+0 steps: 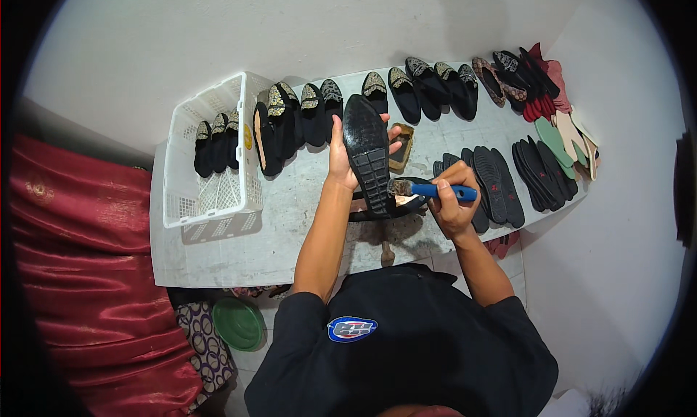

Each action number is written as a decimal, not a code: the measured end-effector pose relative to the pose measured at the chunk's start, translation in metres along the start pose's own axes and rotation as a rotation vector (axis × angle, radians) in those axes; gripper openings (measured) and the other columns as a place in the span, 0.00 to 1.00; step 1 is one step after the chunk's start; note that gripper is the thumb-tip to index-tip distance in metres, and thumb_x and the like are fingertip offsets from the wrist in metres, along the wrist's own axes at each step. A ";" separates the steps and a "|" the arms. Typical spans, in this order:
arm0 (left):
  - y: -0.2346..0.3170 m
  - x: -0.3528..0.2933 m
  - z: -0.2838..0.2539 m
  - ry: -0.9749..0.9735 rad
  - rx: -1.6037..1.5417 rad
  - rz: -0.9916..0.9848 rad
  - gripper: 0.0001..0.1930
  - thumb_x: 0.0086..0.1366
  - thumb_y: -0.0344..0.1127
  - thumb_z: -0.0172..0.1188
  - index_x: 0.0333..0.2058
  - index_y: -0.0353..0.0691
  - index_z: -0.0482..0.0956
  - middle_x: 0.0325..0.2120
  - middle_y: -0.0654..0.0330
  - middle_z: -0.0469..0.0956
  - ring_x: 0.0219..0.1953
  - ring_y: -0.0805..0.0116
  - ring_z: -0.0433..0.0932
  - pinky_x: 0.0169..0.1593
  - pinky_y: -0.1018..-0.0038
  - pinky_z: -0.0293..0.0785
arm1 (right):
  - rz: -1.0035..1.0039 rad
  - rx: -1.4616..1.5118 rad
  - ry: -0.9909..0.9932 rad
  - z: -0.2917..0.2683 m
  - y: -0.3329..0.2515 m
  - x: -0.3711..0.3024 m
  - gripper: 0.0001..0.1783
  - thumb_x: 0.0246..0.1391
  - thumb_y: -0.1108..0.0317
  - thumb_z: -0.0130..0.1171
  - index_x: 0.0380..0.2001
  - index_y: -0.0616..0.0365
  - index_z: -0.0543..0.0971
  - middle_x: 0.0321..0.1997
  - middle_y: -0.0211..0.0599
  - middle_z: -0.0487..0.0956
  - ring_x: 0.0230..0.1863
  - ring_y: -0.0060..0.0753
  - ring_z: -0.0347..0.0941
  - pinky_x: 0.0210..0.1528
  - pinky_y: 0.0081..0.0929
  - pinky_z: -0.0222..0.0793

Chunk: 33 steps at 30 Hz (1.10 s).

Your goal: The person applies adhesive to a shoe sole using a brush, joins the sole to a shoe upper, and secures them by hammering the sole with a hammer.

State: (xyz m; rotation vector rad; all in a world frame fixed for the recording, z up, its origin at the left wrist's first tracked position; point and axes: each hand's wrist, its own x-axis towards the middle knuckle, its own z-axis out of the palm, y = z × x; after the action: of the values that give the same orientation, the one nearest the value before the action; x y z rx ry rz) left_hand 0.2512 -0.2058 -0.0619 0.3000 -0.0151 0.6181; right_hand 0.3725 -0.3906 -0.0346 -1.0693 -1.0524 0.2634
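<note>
My left hand is wrapped around a black sole, holding it upright with its glossy, treaded underside facing me. I cannot tell whether an upper is attached behind it. In my right hand is a blue-handled brush, its bristles at the lower right edge of the sole. Below them, partly hidden by the sole and brush, lies another dark shoe-like piece. Just behind my left fingertips stands a small yellowish container with dark contents.
A white plastic basket holding shoes stands left on the grey table. Several patterned black loafers line the back edge. Black soles and green and beige insoles lie right. A red curtain and green basin are lower left.
</note>
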 end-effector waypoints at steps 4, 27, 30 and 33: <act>0.002 -0.002 0.006 0.048 0.279 0.051 0.49 0.63 0.76 0.30 0.62 0.34 0.61 0.56 0.46 0.68 0.57 0.39 0.71 0.55 0.43 0.73 | -0.102 -0.085 -0.011 0.003 0.007 -0.004 0.06 0.54 0.75 0.54 0.25 0.61 0.69 0.25 0.37 0.72 0.21 0.20 0.64 0.25 0.21 0.60; -0.031 -0.030 -0.032 0.061 0.333 -0.228 0.42 0.67 0.71 0.31 0.55 0.33 0.68 0.52 0.38 0.73 0.53 0.52 0.76 0.53 0.58 0.78 | -0.361 -0.329 -0.161 0.009 0.013 -0.012 0.04 0.49 0.80 0.57 0.25 0.61 0.73 0.25 0.41 0.76 0.21 0.38 0.71 0.23 0.30 0.67; -0.033 -0.029 -0.034 0.172 0.363 -0.170 0.41 0.67 0.70 0.33 0.52 0.34 0.70 0.52 0.35 0.72 0.52 0.51 0.77 0.54 0.59 0.77 | -0.264 -0.279 -0.210 0.004 0.009 -0.010 0.05 0.49 0.81 0.56 0.24 0.61 0.72 0.24 0.41 0.75 0.21 0.36 0.70 0.24 0.30 0.65; -0.033 -0.028 -0.030 0.121 0.305 -0.142 0.41 0.67 0.70 0.33 0.53 0.33 0.70 0.51 0.36 0.73 0.52 0.52 0.77 0.54 0.61 0.77 | -0.326 -0.264 -0.070 0.004 -0.003 0.021 0.04 0.50 0.81 0.55 0.24 0.63 0.71 0.24 0.41 0.73 0.24 0.32 0.68 0.27 0.28 0.64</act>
State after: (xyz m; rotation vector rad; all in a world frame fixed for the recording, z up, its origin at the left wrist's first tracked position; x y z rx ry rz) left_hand 0.2446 -0.2386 -0.1027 0.5536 0.2165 0.4958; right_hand 0.3790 -0.3765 -0.0203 -1.1084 -1.3311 -0.1047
